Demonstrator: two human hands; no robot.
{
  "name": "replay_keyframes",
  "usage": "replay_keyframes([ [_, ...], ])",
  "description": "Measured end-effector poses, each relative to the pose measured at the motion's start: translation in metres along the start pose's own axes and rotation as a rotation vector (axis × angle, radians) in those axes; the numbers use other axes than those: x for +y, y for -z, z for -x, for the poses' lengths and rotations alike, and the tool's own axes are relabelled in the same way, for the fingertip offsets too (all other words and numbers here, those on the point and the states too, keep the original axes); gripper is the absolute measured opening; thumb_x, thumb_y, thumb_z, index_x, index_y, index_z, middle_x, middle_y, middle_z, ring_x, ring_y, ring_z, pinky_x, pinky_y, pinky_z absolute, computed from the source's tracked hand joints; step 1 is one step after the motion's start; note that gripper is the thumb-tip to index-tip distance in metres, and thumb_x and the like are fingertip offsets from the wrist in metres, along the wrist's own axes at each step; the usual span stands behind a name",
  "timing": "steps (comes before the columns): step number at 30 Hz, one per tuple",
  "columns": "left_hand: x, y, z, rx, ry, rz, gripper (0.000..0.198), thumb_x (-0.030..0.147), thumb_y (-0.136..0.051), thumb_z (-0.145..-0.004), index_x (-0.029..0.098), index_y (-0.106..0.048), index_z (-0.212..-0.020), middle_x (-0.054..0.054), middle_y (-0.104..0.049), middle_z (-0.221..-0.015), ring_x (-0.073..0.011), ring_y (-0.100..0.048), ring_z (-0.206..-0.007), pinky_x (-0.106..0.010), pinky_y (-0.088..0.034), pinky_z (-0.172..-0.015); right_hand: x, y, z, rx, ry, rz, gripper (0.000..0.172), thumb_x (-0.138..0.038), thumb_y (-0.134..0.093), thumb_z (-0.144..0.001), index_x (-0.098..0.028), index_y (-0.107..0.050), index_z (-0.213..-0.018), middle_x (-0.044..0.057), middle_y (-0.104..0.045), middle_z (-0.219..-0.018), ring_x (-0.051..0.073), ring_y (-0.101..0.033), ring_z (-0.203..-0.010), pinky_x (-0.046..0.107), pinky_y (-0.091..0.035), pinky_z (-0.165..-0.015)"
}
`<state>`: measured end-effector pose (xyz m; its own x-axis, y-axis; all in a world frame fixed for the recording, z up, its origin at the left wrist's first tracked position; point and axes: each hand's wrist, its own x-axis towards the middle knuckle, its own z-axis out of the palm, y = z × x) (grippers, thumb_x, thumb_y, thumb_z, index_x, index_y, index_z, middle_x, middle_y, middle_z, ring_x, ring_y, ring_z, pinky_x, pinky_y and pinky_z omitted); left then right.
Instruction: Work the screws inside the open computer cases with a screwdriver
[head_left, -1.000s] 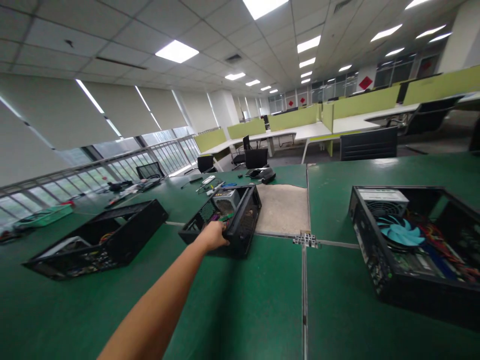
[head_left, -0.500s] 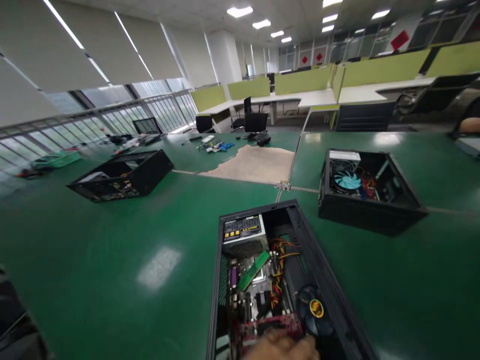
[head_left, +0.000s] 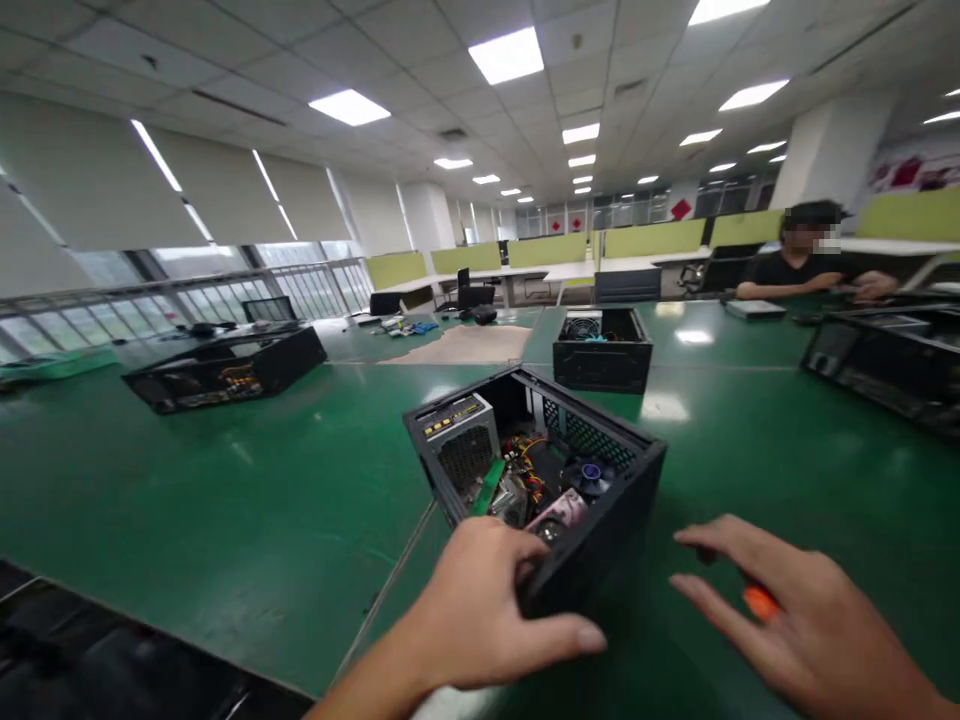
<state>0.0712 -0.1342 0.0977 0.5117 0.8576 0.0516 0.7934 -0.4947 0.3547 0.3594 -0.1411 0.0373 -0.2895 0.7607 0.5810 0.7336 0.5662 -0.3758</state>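
Observation:
A black computer case (head_left: 615,540) lies open in front of me on the green table. Its power supply (head_left: 457,440), a green memory stick (head_left: 489,487), coloured cables and a fan (head_left: 591,474) show inside. My left hand (head_left: 480,600) grips the case's near wall, thumb outside and fingers over the edge, their tips hidden. Right of the case and apart from it, my right hand (head_left: 810,610) has its thumb and index finger spread. An orange and black object (head_left: 761,603) is tucked in that palm; its kind is mostly hidden by the fingers.
Other open computer cases stand at the left (head_left: 232,370), behind mine (head_left: 602,365) and at the right (head_left: 892,360). A person (head_left: 802,260) sits across the table at the right. A brown sheet (head_left: 465,345) and small items lie farther back.
The view has tilted up and swung right. The case before me now sits at a different angle. One hand was inside the case; now the left is on its wall and the right beside it.

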Motion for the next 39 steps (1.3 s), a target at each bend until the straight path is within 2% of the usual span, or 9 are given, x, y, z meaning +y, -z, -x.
replay_keyframes([
  [3,0.082,-0.043,-0.009,-0.085,-0.12,-0.076,0.06,0.067,-0.064,-0.076,0.016,-0.067,-0.106,-0.011,-0.073,-0.089,-0.028,-0.067,-0.079,-0.038,-0.053,-0.073,0.007,0.041,0.003,-0.032,-0.242,0.015,0.036,-0.06,-0.05,-0.092,-0.029,-0.064,-0.101,0.001,-0.068,-0.072,0.018,-0.065,-0.062,0.028,-0.05,-0.055],
  [6,0.109,-0.04,-0.002,-0.056,-0.373,-0.163,0.036,0.024,-0.051,-0.095,0.018,-0.056,-0.131,-0.012,-0.064,-0.128,-0.028,-0.058,-0.12,-0.045,-0.04,-0.107,0.017,0.072,-0.002,-0.027,-0.3,0.116,0.044,-0.067,-0.053,-0.086,-0.027,-0.065,-0.099,0.0,-0.064,-0.064,0.018,-0.062,-0.057,0.029,-0.045,-0.053],
  [9,0.072,0.012,0.018,-0.168,-0.461,-0.075,0.038,0.032,-0.066,-0.088,0.035,-0.06,-0.126,0.003,-0.069,-0.12,-0.0193,-0.065,-0.107,-0.037,-0.041,-0.108,0.005,0.086,-0.019,-0.163,-0.224,0.157,0.036,-0.059,-0.054,-0.088,-0.027,-0.067,-0.099,0.002,-0.068,-0.073,0.019,-0.065,-0.063,0.029,-0.045,-0.056],
  [13,-0.011,0.062,0.03,0.066,-0.286,-0.152,0.062,0.064,-0.077,-0.068,0.031,-0.066,-0.12,-0.003,-0.063,-0.131,-0.0279,-0.059,-0.121,-0.049,-0.032,-0.116,-0.039,0.066,-0.063,-0.588,-0.075,0.265,0.024,-0.04,-0.055,-0.089,-0.025,-0.072,-0.093,0.006,-0.073,-0.081,0.025,-0.069,-0.073,0.034,-0.049,-0.062],
  [20,-0.05,0.032,0.024,0.035,-0.153,-0.262,0.096,0.08,-0.061,-0.07,0.029,-0.038,-0.148,-0.008,-0.037,-0.154,-0.0338,-0.038,-0.139,-0.064,-0.024,-0.115,-0.084,-0.048,-0.131,-1.222,0.11,0.333,0.028,-0.025,-0.064,-0.078,-0.006,-0.076,-0.095,0.02,-0.075,-0.093,0.034,-0.073,-0.085,0.04,-0.059,-0.07],
  [26,-0.05,0.027,0.026,0.107,-0.139,-0.296,0.099,0.087,-0.054,-0.067,0.024,-0.046,-0.143,-0.012,-0.046,-0.146,-0.0392,-0.048,-0.131,-0.076,-0.028,-0.106,-0.095,-0.1,-0.122,-1.284,-0.017,0.344,0.054,-0.049,-0.068,-0.077,-0.003,-0.074,-0.104,0.025,-0.073,-0.099,0.039,-0.071,-0.091,0.047,-0.06,-0.07],
  [30,-0.056,0.019,0.027,0.169,-0.182,-0.291,0.096,0.087,-0.055,-0.067,0.022,-0.052,-0.138,-0.014,-0.051,-0.142,-0.0411,-0.053,-0.126,-0.076,-0.034,-0.102,-0.085,-0.075,-0.134,-1.203,-0.092,0.389,0.036,-0.038,-0.066,-0.078,-0.009,-0.076,-0.096,0.019,-0.075,-0.087,0.03,-0.074,-0.078,0.034,-0.059,-0.06],
  [35,-0.079,0.024,0.035,0.13,-0.3,-0.25,0.096,0.077,-0.063,-0.07,0.023,-0.042,-0.146,-0.014,-0.047,-0.146,-0.0425,-0.052,-0.126,-0.077,-0.035,-0.1,-0.052,-0.032,-0.168,-1.002,-0.134,0.586,0.041,-0.039,-0.062,-0.083,-0.006,-0.073,-0.105,0.027,-0.07,-0.105,0.038,-0.069,-0.099,0.047,-0.055,-0.08],
  [39,-0.108,0.041,0.034,0.04,-0.428,-0.087,0.097,0.061,-0.075,-0.069,0.033,-0.031,-0.15,-0.009,-0.038,-0.154,-0.0375,-0.043,-0.135,-0.067,-0.03,-0.111,-0.035,-0.036,-0.16,-1.018,-0.138,0.652,0.029,-0.027,-0.068,-0.078,-0.007,-0.075,-0.098,0.025,-0.073,-0.098,0.035,-0.071,-0.093,0.043,-0.055,-0.079],
])
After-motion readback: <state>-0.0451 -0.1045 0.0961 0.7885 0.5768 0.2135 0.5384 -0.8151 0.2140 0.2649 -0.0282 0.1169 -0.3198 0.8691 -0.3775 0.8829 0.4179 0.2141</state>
